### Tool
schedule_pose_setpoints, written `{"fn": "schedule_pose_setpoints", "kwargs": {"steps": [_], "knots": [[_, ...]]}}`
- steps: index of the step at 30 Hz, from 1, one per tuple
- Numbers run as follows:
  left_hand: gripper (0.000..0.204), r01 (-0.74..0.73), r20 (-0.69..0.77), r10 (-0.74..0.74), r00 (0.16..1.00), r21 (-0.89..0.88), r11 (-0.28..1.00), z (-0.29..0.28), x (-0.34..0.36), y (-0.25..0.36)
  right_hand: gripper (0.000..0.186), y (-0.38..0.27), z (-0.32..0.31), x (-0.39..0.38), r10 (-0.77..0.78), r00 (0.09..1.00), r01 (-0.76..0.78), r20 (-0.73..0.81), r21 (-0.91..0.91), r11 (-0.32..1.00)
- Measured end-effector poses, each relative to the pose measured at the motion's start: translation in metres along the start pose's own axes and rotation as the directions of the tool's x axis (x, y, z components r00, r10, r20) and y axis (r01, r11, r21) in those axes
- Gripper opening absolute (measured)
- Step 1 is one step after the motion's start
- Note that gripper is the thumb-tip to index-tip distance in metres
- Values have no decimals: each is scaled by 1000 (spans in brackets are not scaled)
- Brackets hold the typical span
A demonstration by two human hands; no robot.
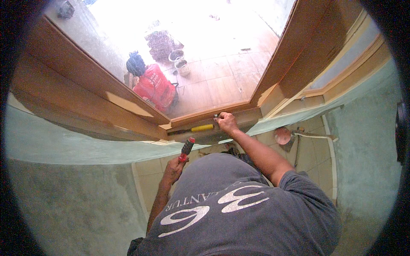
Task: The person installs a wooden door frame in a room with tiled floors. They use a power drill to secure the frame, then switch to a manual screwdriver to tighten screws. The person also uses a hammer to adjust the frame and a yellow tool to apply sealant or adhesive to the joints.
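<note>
left hand [173, 168] clenched on red-and-black tool handle [186, 149], long axis pointing far toward sill | right hand [226, 123] far right, pinching small metal piece [216, 116] on wooden window sill [239, 117] | yellow-handled tool [192, 129] lies crosswise just left of right hand, nearer to it

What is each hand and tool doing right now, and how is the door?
left hand: closed around a red-and-black tool handle, which points up.
right hand: stretched out, pinching a small metal piece on the wooden threshold.
yellow-handled tool: lying flat on the threshold, untouched.
wooden door frame: open to the outside.
person in red: crouched outside.
buckets: standing upright.
</note>
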State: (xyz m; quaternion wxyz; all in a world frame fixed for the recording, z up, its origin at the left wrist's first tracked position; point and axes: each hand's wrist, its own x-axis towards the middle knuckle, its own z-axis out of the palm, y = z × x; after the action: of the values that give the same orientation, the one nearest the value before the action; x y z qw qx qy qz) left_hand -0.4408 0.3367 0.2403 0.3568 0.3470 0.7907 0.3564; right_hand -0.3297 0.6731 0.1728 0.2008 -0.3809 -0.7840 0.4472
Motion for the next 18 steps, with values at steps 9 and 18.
{"fn": "schedule_pose_setpoints", "kwargs": {"steps": [9, 18], "knots": [[39, -67, 10, 68, 998, -65, 996, 23, -6, -22, 17, 3, -3, -37, 205, 975, -207, 85, 13, 978], [44, -43, -56, 40, 998, -60, 997, 20, -11, -5, 25, 3, -22, -20, 70, 995, -76, -67, -84, 994]]}}
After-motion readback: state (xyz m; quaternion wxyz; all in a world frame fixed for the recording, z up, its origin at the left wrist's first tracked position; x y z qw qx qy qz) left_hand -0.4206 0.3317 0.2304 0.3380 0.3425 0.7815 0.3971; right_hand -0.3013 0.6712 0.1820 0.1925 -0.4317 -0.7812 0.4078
